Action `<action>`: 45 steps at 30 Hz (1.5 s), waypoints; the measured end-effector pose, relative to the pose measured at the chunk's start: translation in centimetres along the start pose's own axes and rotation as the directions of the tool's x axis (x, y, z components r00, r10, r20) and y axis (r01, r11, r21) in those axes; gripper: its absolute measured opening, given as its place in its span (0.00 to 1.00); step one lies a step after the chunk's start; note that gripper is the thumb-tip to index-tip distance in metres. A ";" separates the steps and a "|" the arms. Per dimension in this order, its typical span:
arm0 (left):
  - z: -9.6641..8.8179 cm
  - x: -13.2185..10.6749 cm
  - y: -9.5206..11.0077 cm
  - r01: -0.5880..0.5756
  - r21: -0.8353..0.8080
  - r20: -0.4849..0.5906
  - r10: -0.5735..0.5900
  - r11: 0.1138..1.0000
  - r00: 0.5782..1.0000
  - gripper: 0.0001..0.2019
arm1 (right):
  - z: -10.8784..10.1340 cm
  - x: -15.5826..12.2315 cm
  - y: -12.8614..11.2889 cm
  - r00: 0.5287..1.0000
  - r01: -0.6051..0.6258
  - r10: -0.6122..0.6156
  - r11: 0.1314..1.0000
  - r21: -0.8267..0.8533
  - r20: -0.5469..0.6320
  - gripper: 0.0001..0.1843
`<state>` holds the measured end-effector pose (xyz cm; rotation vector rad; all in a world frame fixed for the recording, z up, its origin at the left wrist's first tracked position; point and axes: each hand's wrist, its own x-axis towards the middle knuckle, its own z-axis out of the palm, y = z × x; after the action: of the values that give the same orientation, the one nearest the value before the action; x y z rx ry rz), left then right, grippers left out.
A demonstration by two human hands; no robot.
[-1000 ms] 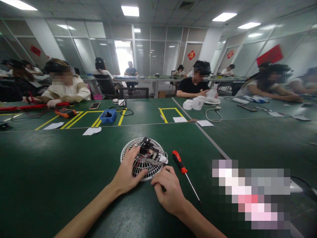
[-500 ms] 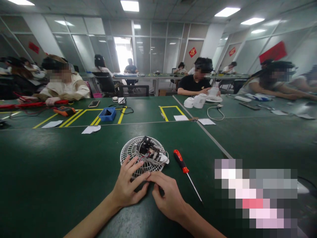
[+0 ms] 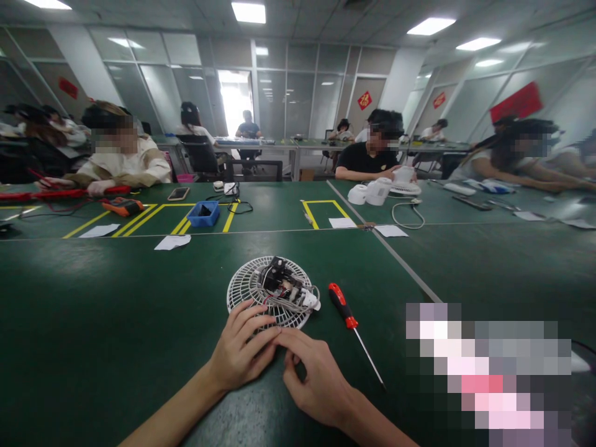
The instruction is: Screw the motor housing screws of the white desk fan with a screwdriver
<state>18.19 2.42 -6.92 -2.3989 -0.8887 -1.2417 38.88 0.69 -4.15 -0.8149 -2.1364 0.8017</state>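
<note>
on the left, far back on the green table (image 3: 93,323), sits a small blue box (image 3: 203,215). next comes the left hand (image 3: 243,347), its fingers bent and side by side over the near edge of a white round grille (image 3: 239,282). i can't tell if they pinch it. the grille lies flat in the middle, with a black motor (image 3: 274,273) and wires on top. the right hand (image 3: 319,379) curls beside the left, fingertips near each other; i can't tell if it pinches anything. farther right lies a red and black screwdriver (image 3: 342,302).
</note>
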 end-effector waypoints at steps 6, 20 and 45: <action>-0.2 0.1 0.1 0.006 -0.016 0.016 -0.005 1.000 1.000 0.13 | 0.2 -0.1 -0.2 0.999 -0.011 0.011 1.000 0.009 0.041 0.32; -0.1 0.2 -0.1 0.037 -0.071 -0.022 -0.039 0.997 0.999 0.07 | 0.1 -0.2 0.1 0.998 0.018 -0.017 1.000 -0.023 0.064 0.31; -0.5 0.0 -0.5 0.060 -0.105 -0.037 -0.064 0.993 0.997 0.10 | -8.1 1.1 3.7 0.692 -0.719 0.630 0.557 -0.416 -0.352 0.33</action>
<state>17.57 2.58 -6.64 -2.4335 -0.9149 -1.3862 45.68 6.12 -1.94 -2.0284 -1.8737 0.4448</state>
